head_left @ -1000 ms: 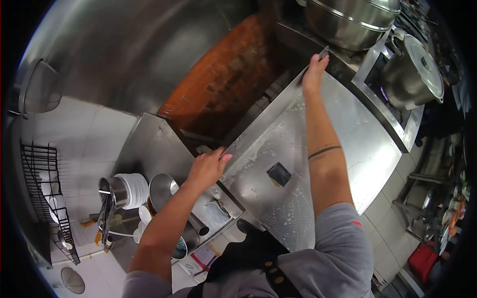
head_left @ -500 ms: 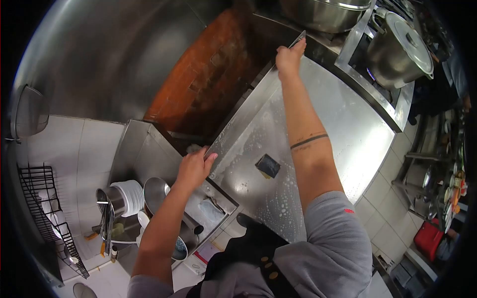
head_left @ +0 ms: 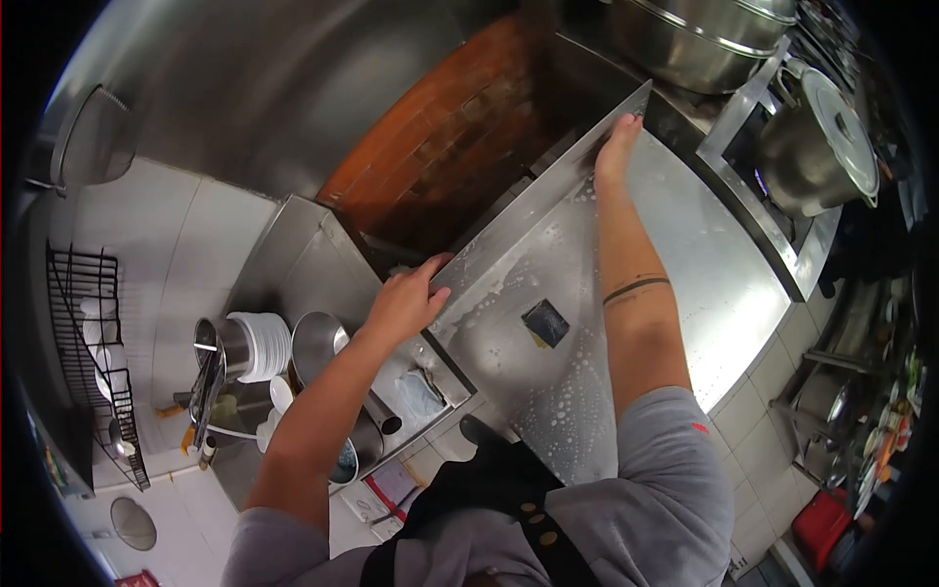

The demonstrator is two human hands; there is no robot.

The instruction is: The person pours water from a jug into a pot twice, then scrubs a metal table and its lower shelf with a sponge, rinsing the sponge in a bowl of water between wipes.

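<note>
A wet stainless-steel work surface (head_left: 489, 342) with soap suds lies in front of me, tilted in the view. Along its far side stands a raised steel edge (head_left: 548, 186). My left hand (head_left: 403, 301) grips the near end of this edge, thumb on the inner face and the other fingers over the top. Farther along, my right hand (head_left: 616, 152) rests against the inner face close to the far corner, fingers stretched out. A dark scouring pad (head_left: 545, 324) with a yellowish underside lies on the suds between my arms.
Left stands a steel sink counter with stacked white plates (head_left: 262, 346), a steel bowl (head_left: 318, 344) and a plastic bag (head_left: 419, 393). Stove pots, one a lidded pot (head_left: 817, 147) over a flame, are at upper right. An orange brick wall (head_left: 421, 127) lies behind the raised edge.
The view has shifted, so the scene sits lower and farther right. My right hand has gone from gripping the top of the raised edge to lying against its inner face. The pad stays put.
</note>
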